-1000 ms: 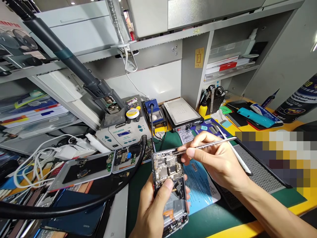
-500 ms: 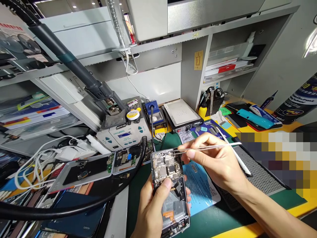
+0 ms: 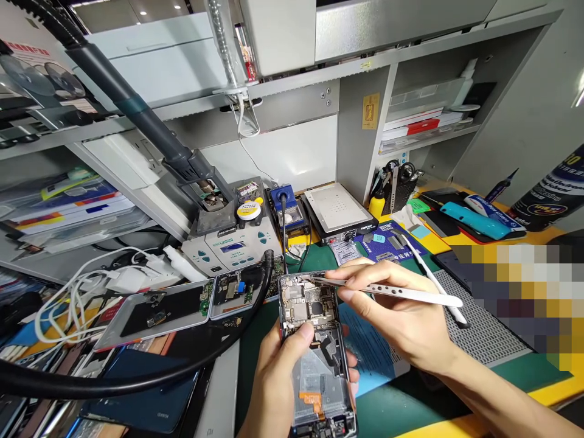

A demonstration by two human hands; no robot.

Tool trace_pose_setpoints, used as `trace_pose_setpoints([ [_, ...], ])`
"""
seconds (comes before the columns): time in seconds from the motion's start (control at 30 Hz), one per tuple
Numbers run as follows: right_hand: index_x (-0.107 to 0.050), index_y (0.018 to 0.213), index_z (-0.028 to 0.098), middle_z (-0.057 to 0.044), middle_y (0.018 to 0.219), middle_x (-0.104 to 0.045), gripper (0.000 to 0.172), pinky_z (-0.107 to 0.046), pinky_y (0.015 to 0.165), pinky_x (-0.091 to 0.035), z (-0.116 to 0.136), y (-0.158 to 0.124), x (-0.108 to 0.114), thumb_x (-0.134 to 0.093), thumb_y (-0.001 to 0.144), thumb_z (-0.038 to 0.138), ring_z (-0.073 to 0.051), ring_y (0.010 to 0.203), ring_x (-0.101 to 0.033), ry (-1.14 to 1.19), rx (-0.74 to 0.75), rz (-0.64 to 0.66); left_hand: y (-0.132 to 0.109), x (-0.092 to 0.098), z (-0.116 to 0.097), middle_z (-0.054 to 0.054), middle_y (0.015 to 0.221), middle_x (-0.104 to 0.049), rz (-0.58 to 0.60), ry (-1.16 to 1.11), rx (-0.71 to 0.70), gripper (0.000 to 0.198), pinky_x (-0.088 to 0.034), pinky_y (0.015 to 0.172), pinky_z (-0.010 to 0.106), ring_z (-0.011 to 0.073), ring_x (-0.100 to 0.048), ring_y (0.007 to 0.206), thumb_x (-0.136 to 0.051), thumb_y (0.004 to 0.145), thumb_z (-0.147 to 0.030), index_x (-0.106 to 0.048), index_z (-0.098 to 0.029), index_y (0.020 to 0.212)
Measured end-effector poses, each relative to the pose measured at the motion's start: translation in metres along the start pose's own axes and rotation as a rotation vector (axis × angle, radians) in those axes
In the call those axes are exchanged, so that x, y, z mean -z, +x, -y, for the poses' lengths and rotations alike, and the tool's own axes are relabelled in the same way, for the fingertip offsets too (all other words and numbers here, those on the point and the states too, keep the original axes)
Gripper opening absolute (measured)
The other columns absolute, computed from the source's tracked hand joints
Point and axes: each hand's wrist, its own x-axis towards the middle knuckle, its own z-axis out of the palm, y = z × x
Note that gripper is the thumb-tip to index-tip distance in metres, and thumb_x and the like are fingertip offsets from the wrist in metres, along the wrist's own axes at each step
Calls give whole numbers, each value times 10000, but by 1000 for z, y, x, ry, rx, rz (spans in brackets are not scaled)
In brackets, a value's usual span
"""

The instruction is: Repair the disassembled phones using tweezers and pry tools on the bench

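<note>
My left hand [image 3: 278, 377] grips an opened phone [image 3: 314, 347] from below, thumb lying on its exposed circuit board. The phone stands tilted above the green mat [image 3: 401, 395], its back cover off and its battery area showing. My right hand [image 3: 401, 316] pinches silver tweezers [image 3: 387, 291], whose tips touch the top right of the board. The tweezers lie nearly level, their handle pointing right.
A second opened phone [image 3: 159, 310] lies left of the one I hold. Behind stand a soldering station [image 3: 232, 243], a hot-air arm [image 3: 150, 134] and a heating plate [image 3: 337, 210]. A thick black hose [image 3: 182, 371] curves across the left. White cables [image 3: 77, 292] lie far left.
The tweezers' handle has dropped from pointing up-right to nearly level, and the tips stay at the board's top. The phone has shifted slightly down and right in my left hand.
</note>
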Motion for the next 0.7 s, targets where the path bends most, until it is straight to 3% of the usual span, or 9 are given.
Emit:
trace_pose_setpoints([
  [0.23, -725, 862, 290, -50, 1025, -779, 113, -431, 897, -600, 0, 0, 0, -736, 878, 179, -265, 1015, -722, 0, 17, 16, 3, 4, 1, 136, 735, -753, 45, 35, 7, 525, -579, 645, 440, 342, -738, 686, -647, 848, -456, -617, -104, 1236],
  [0.47, -725, 900, 298, -31, 1051, -774, 165, -420, 921, -589, -3, -3, 2, -715, 889, 133, -248, 1040, -713, -34, 65, 48, 2, 3, 1, 91, 698, -741, 30, -30, 18, 451, -577, 612, 394, 312, -736, 680, -684, 833, -436, -662, -139, 1173],
  [0.7, -713, 997, 246, -56, 1101, -767, 273, -397, 938, -595, -7, -2, 4, -658, 871, 10, -229, 1053, -715, -180, 302, 103, 6, 7, 1, 126, 706, -748, 148, -36, 25, 312, -565, 581, 365, 262, -708, 612, -581, 904, -405, -706, -125, 962],
])
